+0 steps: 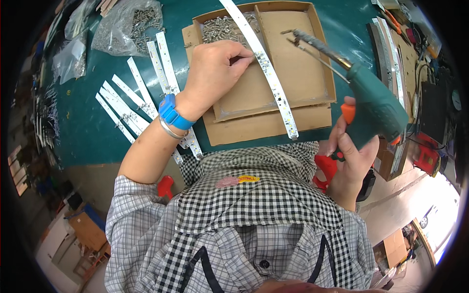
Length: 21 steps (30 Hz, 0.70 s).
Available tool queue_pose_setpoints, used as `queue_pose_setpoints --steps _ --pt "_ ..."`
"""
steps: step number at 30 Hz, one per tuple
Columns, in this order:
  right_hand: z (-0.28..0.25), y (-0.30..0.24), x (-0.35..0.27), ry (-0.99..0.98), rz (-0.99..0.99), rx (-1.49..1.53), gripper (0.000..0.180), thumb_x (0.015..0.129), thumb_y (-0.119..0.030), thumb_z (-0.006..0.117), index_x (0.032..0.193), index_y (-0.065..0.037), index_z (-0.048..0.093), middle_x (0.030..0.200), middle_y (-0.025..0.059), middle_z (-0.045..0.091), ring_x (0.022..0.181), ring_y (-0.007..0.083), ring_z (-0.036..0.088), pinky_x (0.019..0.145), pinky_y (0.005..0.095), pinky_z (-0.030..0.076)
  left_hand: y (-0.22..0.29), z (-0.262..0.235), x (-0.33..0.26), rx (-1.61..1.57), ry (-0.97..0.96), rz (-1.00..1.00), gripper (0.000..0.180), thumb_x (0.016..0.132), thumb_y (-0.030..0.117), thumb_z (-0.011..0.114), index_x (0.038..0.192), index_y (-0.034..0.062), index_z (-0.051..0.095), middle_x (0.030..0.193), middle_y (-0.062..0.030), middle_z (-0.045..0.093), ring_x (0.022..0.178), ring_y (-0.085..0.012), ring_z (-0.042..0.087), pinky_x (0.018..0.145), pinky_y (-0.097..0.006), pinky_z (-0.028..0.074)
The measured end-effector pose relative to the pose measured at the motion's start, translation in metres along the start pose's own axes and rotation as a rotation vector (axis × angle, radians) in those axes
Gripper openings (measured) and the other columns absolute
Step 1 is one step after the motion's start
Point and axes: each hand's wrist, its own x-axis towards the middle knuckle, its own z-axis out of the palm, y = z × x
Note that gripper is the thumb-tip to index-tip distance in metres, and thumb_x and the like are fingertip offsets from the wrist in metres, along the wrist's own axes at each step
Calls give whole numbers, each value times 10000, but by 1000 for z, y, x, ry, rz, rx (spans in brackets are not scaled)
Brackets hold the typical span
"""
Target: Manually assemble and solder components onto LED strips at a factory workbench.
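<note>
My left hand (214,73) rests on a shallow cardboard tray (293,73), fingertips pinched at the edge of a long white LED strip (266,68) that lies diagonally across the tray. A blue band and a metal bangle circle that wrist. My right hand (349,156) grips a green soldering gun (371,97) with an orange trigger, its metal tip (298,35) held above the tray's upper right part, apart from the strip. Small metal parts (220,28) fill the tray's upper left compartment.
Several white LED strips (132,105) lie fanned on the green table left of the tray. Clear bags of metal parts (129,27) sit at the upper left. More strips (391,53) and tools lie at the right. A red object (326,168) sits by my waist.
</note>
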Motion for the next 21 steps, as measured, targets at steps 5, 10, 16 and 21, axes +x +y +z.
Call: queue_pose_setpoints --steps 5,10,16,21 --pt "-18 -11 7 86 -215 -18 633 778 -23 736 1317 115 432 972 141 571 658 157 576 492 255 498 3 -2 0 33 -5 22 104 782 45 763 879 16 738 812 -88 732 692 -155 695 638 -254 544" --pt "-65 -20 28 503 -493 -421 525 738 84 741 1209 34 514 871 69 570 759 147 599 616 279 524 8 -2 1 22 -28 -74 102 796 30 753 889 -5 730 820 -93 731 699 -124 677 660 -247 536" --pt "-145 -10 42 723 -554 -1179 465 728 -12 760 1143 -9 553 922 80 658 765 204 637 763 330 508 15 -1 5 8 -17 -74 88 777 31 748 861 10 735 799 -97 726 659 -171 688 626 -266 533" --pt "-163 -7 46 732 -516 -1360 557 704 -31 772 1219 -29 559 1041 140 666 892 308 673 797 363 522 15 -1 3 12 -18 -89 86 778 31 749 860 9 734 792 -95 726 657 -169 688 625 -266 533"
